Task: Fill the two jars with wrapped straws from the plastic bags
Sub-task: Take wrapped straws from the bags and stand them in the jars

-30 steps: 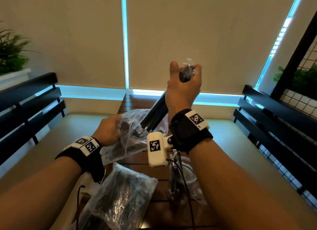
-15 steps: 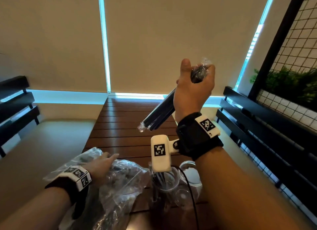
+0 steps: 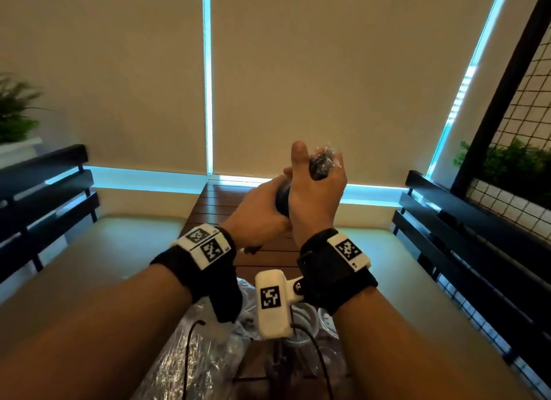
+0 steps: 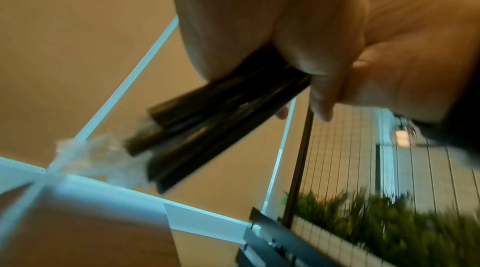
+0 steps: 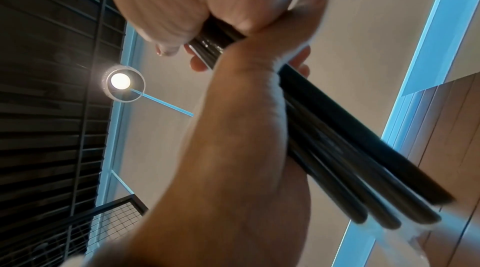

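A bundle of black wrapped straws (image 3: 319, 167) is held up over the table, its clear wrapper ends sticking out above my right hand (image 3: 316, 176), which grips the upper part. My left hand (image 3: 268, 211) is wrapped around the lower part of the bundle. In the left wrist view the straws (image 4: 221, 127) jut out from between the two hands. The right wrist view shows the straws (image 5: 350, 158) fanning out past my left hand (image 5: 233, 148). Two clear jars (image 3: 307, 316) (image 3: 328, 325) stand below my wrists, partly hidden by the wrist camera. Crumpled plastic bags (image 3: 202, 358) lie at the lower left.
The wooden slat table (image 3: 238, 208) runs away from me between two cushioned benches with dark slatted backs (image 3: 44, 196) (image 3: 465, 220). A wire grid with plants (image 3: 521, 167) stands at the right, and closed blinds fill the wall ahead.
My left hand has left the plastic bag on the table, risen and taken hold of the lower part of the straw bundle. The right hand still holds the bundle up.
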A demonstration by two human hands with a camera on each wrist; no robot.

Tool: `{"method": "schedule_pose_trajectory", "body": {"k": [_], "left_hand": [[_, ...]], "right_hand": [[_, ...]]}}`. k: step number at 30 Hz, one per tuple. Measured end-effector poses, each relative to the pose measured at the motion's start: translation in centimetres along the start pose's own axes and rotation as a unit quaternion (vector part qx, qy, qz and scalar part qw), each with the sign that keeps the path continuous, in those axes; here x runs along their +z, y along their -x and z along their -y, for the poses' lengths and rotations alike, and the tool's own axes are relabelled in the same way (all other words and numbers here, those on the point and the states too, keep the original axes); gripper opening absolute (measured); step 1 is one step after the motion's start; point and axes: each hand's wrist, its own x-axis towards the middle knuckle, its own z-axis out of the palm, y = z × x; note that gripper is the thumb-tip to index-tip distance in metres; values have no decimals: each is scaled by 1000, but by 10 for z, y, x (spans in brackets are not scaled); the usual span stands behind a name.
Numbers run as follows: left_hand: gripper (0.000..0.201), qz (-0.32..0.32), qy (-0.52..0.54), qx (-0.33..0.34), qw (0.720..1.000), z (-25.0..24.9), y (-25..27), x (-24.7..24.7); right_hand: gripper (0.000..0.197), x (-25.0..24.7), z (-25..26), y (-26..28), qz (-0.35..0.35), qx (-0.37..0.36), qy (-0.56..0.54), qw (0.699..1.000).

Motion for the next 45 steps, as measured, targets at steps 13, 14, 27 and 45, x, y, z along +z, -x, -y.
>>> {"method": "schedule_pose_trajectory", "body": {"k": [13,14,27,45], "left_hand": [[28,-89,-168,13,982,-18,11,-2],[23,-85,-161,20,983,-24,10,0],[42,-90,119,74,986,-76,-6,-27],[21,-58,154,1,986,-27,18,25]], "right_hand": [[43,-44,51,-18,105,-127,166,972],[43,-40,46,-14,152,-110,202,961],[81,-54,-35,26,229,382,-25,895],[67,-81,10,20,236,120,-136,955]]}}
